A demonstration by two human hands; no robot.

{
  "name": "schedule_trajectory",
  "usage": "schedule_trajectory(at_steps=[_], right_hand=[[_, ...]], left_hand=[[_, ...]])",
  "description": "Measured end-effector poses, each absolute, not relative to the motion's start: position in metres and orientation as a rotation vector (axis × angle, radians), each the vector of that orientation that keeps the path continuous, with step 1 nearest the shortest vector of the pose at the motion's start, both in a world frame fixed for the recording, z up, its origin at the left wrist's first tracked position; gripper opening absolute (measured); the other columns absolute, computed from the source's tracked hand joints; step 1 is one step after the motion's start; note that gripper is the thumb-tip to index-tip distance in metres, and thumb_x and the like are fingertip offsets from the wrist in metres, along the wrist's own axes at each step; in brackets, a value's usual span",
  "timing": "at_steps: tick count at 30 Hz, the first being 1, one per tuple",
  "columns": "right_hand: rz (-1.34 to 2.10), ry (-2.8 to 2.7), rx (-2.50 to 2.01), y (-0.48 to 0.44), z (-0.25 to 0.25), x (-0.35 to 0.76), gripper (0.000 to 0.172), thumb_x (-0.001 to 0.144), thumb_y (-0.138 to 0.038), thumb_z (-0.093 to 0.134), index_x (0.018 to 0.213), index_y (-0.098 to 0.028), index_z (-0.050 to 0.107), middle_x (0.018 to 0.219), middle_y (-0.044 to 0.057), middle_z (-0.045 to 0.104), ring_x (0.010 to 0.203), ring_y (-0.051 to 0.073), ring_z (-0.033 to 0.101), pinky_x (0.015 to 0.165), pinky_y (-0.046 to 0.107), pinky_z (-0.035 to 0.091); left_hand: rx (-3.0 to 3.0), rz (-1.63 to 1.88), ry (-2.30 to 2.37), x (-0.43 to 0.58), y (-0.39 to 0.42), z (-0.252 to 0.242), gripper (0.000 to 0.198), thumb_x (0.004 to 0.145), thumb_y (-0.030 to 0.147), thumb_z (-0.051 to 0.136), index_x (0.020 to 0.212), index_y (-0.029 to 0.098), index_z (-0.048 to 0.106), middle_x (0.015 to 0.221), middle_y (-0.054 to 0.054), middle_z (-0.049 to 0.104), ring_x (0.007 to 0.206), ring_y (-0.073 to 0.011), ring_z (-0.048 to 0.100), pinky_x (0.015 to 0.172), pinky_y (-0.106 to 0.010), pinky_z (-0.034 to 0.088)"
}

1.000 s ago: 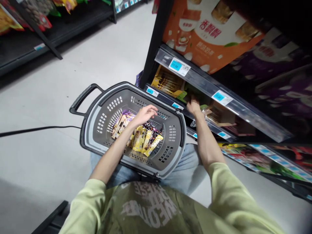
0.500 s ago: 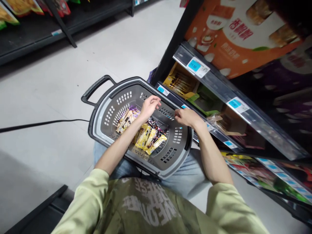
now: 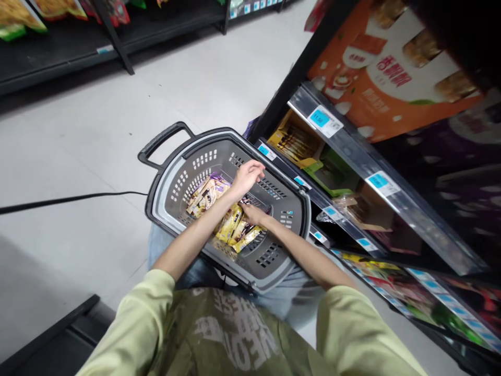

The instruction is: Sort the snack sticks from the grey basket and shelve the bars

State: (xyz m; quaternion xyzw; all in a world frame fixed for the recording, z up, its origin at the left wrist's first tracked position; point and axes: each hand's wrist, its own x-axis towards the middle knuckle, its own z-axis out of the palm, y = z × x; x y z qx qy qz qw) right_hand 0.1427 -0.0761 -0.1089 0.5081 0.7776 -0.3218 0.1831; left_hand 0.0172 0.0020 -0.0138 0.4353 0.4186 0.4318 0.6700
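Note:
A dark grey shopping basket (image 3: 270, 249) rests across my lap. In it lie slim snack packets: cream and purple ones (image 3: 206, 194) on the left, yellow ones (image 3: 230, 224) in the middle, with darker ones partly covered behind. My left hand (image 3: 249, 176) hovers over the basket's far side, its fingers loosely bent and nothing seen in them. Down among the yellow and dark packets reaches my right hand (image 3: 253, 214). Its fingertips are hidden by the hand and packets, so I cannot tell whether it grips one.
Close on the right stands a shelf with price tags (image 3: 325, 120) along its edge. It holds a yellow box of packets (image 3: 295, 141) and a green box (image 3: 332, 168). The basket's handle (image 3: 166, 138) sticks up at the far left. Another shelf (image 3: 164, 28) runs across the aisle.
My right hand has moved left and down from the shelf edge into the packets in the basket. My left hand stays above the basket. The view has shifted slightly.

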Motion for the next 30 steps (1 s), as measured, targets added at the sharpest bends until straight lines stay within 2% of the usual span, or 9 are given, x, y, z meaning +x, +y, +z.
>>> schedule_trajectory(at_steps=[4, 8, 11, 14, 17, 20, 24, 26, 30], right_hand=[[-0.844, 2.146, 1.452, -0.066, -0.107, 0.147, 0.047, 0.083, -0.022, 0.074, 0.125, -0.011, 0.057, 0.109, 0.016, 0.072, 0.094, 0.023, 0.068, 0.075, 0.025, 0.045], [-0.884, 2.155, 1.375, -0.057, -0.102, 0.143, 0.019, 0.082, -0.024, 0.076, 0.097, -0.014, 0.069, 0.093, 0.009, 0.074, 0.081, 0.016, 0.065, 0.067, 0.022, 0.039], [-0.919, 2.176, 1.316, -0.051, -0.084, 0.137, 0.009, 0.082, -0.022, 0.074, 0.083, -0.014, 0.07, 0.084, 0.006, 0.072, 0.074, 0.013, 0.06, 0.062, 0.022, 0.035], [-0.96, 2.239, 1.313, -0.045, -0.043, 0.139, 0.001, 0.081, -0.016, 0.069, 0.08, -0.016, 0.068, 0.076, 0.002, 0.069, 0.066, 0.012, 0.056, 0.059, 0.022, 0.033], [-1.005, 2.461, 1.507, -0.046, 0.009, 0.154, 0.006, 0.086, -0.017, 0.059, 0.084, -0.017, 0.064, 0.073, 0.001, 0.067, 0.065, 0.013, 0.057, 0.063, 0.023, 0.037], [-0.897, 2.578, 2.03, -0.052, 0.043, 0.173, 0.012, 0.092, -0.026, 0.053, 0.093, -0.018, 0.062, 0.081, 0.003, 0.068, 0.072, 0.016, 0.06, 0.071, 0.026, 0.043], [-1.024, 2.526, 2.729, -0.055, 0.054, 0.182, 0.025, 0.093, -0.043, 0.052, 0.1, -0.02, 0.058, 0.087, 0.004, 0.065, 0.076, 0.018, 0.061, 0.075, 0.031, 0.05], [-1.177, 2.46, 3.006, -0.05, 0.053, 0.182, 0.03, 0.091, -0.05, 0.052, 0.101, -0.022, 0.056, 0.092, 0.004, 0.063, 0.079, 0.018, 0.061, 0.073, 0.031, 0.052], [-1.467, 2.31, 3.332, -0.038, 0.049, 0.176, 0.038, 0.089, -0.057, 0.054, 0.11, -0.026, 0.052, 0.1, 0.004, 0.061, 0.09, 0.018, 0.062, 0.072, 0.03, 0.052]], left_hand=[[0.979, 0.945, 0.962, 0.017, 0.002, -0.011, 0.011, 0.082, 0.015, 0.053, 0.086, 0.017, 0.063, 0.067, 0.002, 0.065, 0.056, -0.0073, 0.054, 0.059, -0.021, 0.041], [0.977, 0.929, 0.955, 0.016, 0.002, -0.011, 0.011, 0.081, 0.015, 0.053, 0.085, 0.017, 0.062, 0.067, 0.002, 0.064, 0.057, -0.0076, 0.054, 0.059, -0.02, 0.041], [0.981, 0.929, 0.941, 0.016, 0.002, -0.014, 0.011, 0.081, 0.015, 0.053, 0.085, 0.017, 0.063, 0.067, 0.002, 0.064, 0.057, -0.0082, 0.054, 0.056, -0.02, 0.039], [1.008, 0.93, 0.943, 0.014, 0.002, -0.014, 0.011, 0.081, 0.016, 0.053, 0.087, 0.017, 0.062, 0.069, 0.001, 0.064, 0.058, -0.0092, 0.055, 0.057, -0.021, 0.039], [1.155, 0.921, 1.02, 0.006, 0.002, -0.01, 0.012, 0.084, 0.019, 0.052, 0.088, 0.018, 0.063, 0.069, 0.001, 0.064, 0.062, -0.0112, 0.057, 0.064, -0.023, 0.043], [1.411, 0.824, 1.115, -0.002, 0.002, -0.005, 0.016, 0.088, 0.025, 0.053, 0.091, 0.02, 0.067, 0.077, -0.001, 0.069, 0.074, -0.0151, 0.063, 0.074, -0.026, 0.046], [1.501, 0.642, 0.961, -0.001, -0.001, -0.008, 0.032, 0.094, 0.045, 0.05, 0.099, 0.021, 0.071, 0.106, -0.005, 0.074, 0.098, -0.0207, 0.065, 0.089, -0.03, 0.047], [1.409, 0.579, 0.837, 0.004, -0.004, -0.013, 0.042, 0.094, 0.056, 0.048, 0.106, 0.021, 0.07, 0.11, -0.007, 0.073, 0.104, -0.0212, 0.064, 0.092, -0.031, 0.047], [1.166, 0.405, 0.649, 0.008, -0.008, -0.019, 0.057, 0.092, 0.067, 0.045, 0.11, 0.018, 0.069, 0.085, -0.008, 0.069, 0.08, -0.018, 0.064, 0.079, -0.031, 0.053]])
